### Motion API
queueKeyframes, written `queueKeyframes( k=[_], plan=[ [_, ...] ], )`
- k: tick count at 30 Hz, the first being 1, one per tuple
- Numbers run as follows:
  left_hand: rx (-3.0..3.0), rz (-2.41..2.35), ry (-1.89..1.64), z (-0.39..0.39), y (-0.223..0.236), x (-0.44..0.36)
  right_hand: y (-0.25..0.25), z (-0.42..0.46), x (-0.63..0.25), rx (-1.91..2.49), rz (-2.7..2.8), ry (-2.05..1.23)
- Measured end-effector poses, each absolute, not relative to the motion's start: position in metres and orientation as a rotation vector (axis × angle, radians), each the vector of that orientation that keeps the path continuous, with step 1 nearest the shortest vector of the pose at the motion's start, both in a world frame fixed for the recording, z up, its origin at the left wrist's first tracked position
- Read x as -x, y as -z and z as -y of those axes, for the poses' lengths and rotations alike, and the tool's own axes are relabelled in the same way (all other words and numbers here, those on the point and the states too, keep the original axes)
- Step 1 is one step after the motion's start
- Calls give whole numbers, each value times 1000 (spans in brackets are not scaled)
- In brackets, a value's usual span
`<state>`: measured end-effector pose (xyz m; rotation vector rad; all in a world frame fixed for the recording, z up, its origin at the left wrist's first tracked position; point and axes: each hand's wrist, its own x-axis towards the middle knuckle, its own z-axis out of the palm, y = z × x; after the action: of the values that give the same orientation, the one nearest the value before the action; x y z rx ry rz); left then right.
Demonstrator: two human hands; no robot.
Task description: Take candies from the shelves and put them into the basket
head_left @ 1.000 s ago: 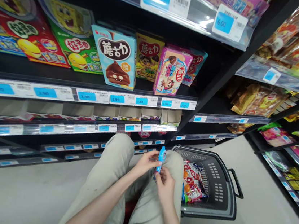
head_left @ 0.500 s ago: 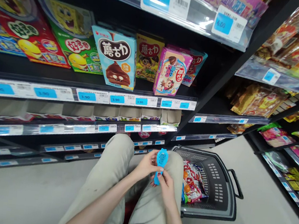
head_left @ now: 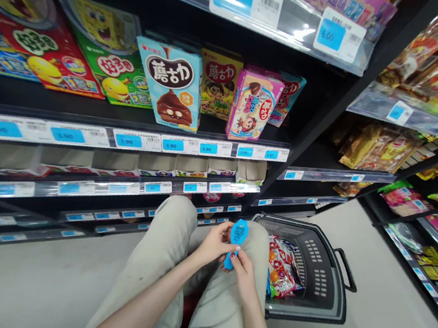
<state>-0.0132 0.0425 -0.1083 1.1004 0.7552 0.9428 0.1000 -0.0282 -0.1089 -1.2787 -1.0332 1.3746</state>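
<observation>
Over my right knee, both hands hold a small bright-blue, flat packet [head_left: 239,232], rounded at the top and narrower below, with dark print on the side facing me. My left hand [head_left: 213,242] is closed on its left side, the thumb lying across the middle. My right hand [head_left: 243,273] pinches the narrow lower part. The fingers behind the packet are partly hidden. Just to the right of my knee stands a dark grey shopping basket [head_left: 315,309] with several shiny snack packets [head_left: 283,270] in it.
A black shelf in front bears a light-blue box [head_left: 168,86], a pink box [head_left: 252,107] and green and red cartoon boxes. Below it are open cardboard trays [head_left: 157,166]. Bagged snacks [head_left: 381,146] fill shelves at the right. Grey floor [head_left: 47,292] lies around my legs.
The blue packet was edge-on a second ago and has been turned so its printed face shows to me. Both hands keep hold of it. The basket and shelves stay as they were.
</observation>
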Motion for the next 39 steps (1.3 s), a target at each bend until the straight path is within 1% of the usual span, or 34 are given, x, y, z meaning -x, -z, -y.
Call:
queueKeyframes(
  k=[19,23,30,39],
  plan=[
    [-1059,-874,-976,-47,109,16,105,29,-99,1319,1088,-1402],
    [-1036,-958,-1003,-50,109,17,104,29,-98,1328,1094,-1413],
    [-982,-1033,-996,-51,115,19,102,28,-97,1344,1082,-1414],
    [-866,-1030,-955,-50,112,18,102,29,-94,1359,1006,-1420]
  ],
)
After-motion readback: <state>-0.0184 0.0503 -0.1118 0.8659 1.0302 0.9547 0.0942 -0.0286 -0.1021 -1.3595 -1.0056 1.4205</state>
